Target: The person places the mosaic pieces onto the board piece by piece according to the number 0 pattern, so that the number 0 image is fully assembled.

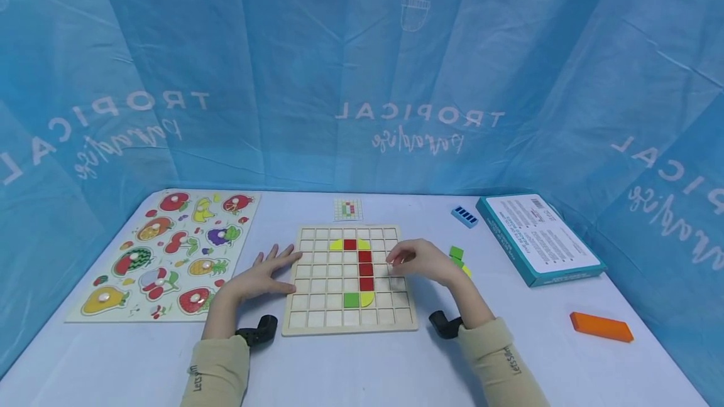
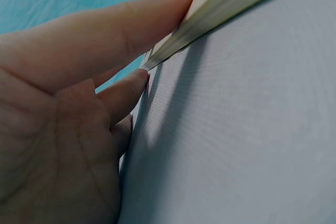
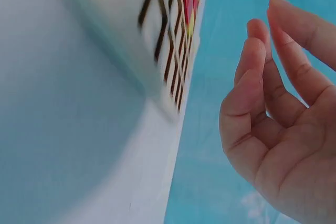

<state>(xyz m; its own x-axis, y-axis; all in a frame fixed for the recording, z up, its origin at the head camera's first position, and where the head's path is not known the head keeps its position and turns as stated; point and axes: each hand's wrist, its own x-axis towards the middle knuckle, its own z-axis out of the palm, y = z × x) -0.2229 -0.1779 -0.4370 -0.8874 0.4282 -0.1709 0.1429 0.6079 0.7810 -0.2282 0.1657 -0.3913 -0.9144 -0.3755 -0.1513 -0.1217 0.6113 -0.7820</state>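
Observation:
A wooden grid board [image 1: 351, 332] lies on the table. Several red square tiles [image 1: 366, 269] form a column on it, with another red tile between two yellow rounded pieces [image 1: 336, 245] in an upper row. Lower down, a green square tile [image 1: 351, 300] sits beside a third yellow rounded piece [image 1: 367, 299]. My left hand [image 1: 260, 278] rests at the board's left edge, fingers spread and thumb on the rim. Above the right part of the board is my right hand [image 1: 421, 261]. Its fingers bend loosely, with nothing between them in the right wrist view.
Loose green tiles [image 1: 455, 252] and a yellow piece [image 1: 466, 271] lie right of the board. Behind it is a small pattern card [image 1: 347, 210]. A fruit puzzle board [image 1: 136, 297] lies left; a blue item [image 1: 464, 217], teal box [image 1: 543, 237] and orange block [image 1: 601, 327] lie right.

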